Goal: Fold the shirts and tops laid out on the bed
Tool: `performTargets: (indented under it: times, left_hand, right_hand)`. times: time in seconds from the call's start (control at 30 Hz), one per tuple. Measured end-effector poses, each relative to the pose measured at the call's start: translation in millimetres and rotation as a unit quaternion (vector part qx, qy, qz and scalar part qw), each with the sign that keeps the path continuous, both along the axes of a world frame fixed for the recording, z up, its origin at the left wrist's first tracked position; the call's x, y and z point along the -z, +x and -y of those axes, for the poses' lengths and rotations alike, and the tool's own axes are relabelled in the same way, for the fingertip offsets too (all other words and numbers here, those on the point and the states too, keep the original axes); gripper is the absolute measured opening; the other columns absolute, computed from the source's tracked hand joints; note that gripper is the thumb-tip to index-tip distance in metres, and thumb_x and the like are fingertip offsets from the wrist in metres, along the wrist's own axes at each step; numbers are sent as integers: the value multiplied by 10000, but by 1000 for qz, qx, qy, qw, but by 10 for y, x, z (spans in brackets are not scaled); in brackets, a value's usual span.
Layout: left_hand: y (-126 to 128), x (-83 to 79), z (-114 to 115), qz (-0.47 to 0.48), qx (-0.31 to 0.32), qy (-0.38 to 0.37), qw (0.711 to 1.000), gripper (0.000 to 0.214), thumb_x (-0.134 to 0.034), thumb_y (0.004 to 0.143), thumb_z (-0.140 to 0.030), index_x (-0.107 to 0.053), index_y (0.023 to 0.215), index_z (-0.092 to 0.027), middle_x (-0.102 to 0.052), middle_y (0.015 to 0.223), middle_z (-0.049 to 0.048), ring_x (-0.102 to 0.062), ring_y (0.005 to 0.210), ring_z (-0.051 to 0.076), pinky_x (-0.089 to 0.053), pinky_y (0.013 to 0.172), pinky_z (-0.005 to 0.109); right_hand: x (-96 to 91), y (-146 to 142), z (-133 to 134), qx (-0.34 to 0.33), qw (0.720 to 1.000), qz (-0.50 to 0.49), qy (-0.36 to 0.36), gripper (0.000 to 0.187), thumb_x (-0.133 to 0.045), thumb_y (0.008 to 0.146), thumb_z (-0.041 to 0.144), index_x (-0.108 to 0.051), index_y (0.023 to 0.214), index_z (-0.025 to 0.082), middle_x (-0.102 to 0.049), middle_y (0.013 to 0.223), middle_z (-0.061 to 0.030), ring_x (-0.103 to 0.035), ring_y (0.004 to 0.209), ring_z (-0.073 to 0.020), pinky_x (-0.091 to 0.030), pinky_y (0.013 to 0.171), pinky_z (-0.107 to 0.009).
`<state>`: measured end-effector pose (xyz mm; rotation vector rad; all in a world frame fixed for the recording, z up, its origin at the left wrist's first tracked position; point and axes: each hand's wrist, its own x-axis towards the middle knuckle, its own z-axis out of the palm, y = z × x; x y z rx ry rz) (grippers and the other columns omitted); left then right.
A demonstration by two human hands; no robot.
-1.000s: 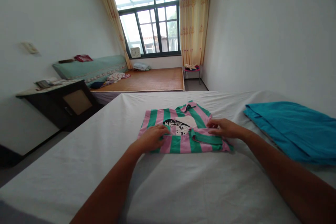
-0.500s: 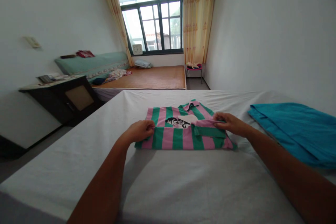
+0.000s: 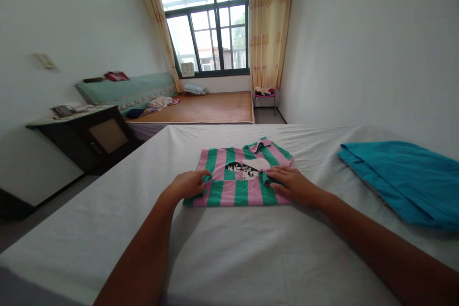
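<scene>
A pink and green striped shirt [image 3: 236, 179] with a black and white print lies folded on the white bed sheet [image 3: 251, 258]. My left hand [image 3: 188, 185] rests on its near left corner, fingers curled onto the fabric. My right hand [image 3: 289, 184] lies flat on the shirt's right side, fingers stretched out and pressing the folded part down.
A folded teal cloth [image 3: 401, 177] lies on the bed at the right, near the wall. A dark bedside cabinet [image 3: 89, 136] stands at the left. Beyond the bed are a second bed with a bamboo mat [image 3: 204, 107], a small stool [image 3: 264, 93] and a window with curtains.
My right hand has brought the shirt's right side inward and now lies flat on it; the shirt is narrower. My left hand stays at the left corner.
</scene>
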<state>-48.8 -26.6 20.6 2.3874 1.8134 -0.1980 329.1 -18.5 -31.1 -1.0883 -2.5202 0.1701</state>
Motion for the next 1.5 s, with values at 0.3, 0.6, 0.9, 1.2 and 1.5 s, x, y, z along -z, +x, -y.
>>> performTargets:
  times: [0.3, 0.6, 0.9, 1.2, 1.5]
  left_hand:
    - [390, -25, 71, 127, 28, 205, 970, 337, -403, 905, -241, -621, 1162, -253, -652, 1130, 56, -629, 992, 196, -497, 848, 313]
    - [1032, 539, 313, 141, 233, 72, 959, 615, -308, 965, -483, -215, 1495, -183, -257, 1548, 116, -213, 1430, 238, -249, 1144, 422]
    - [576, 571, -96, 93, 123, 101, 983, 553, -240, 977, -496, -350, 1452, -237, -319, 1530, 33, -229, 1425, 201, -171, 1164, 382]
    - [63, 667, -433, 48, -68, 151, 985, 493, -313, 956, -419, -426, 1408, -259, -383, 1498, 36, -323, 1385, 221, -243, 1134, 402]
    - [-7, 712, -492, 61, -86, 171, 980, 463, -352, 943, -401, -452, 1376, -271, -420, 1474, 31, -344, 1365, 223, -261, 1124, 410]
  right_hand:
    - [127, -87, 76, 15, 997, 67, -15, 531, -356, 956, 482, -364, 1453, 295, -411, 1481, -29, -371, 1350, -246, -300, 1089, -468]
    - [163, -80, 59, 14, 998, 67, -6, 523, -353, 957, 487, -379, 1445, 301, -421, 1475, -25, -382, 1340, -241, -300, 1094, -459]
    - [131, -68, 73, 10, 998, 61, -13, 522, -356, 957, 479, -374, 1448, 302, -416, 1478, -22, -372, 1347, -247, -293, 1094, -460]
    - [88, -64, 76, 3, 999, 49, -22, 514, -384, 945, 453, -389, 1438, 309, -437, 1465, -36, -384, 1338, -248, -294, 1082, -472]
    - [60, 46, -172, 6, 987, -96, -129, 497, -325, 946, 508, -624, 1231, 232, -634, 1257, -58, -566, 1157, -236, -428, 986, -409]
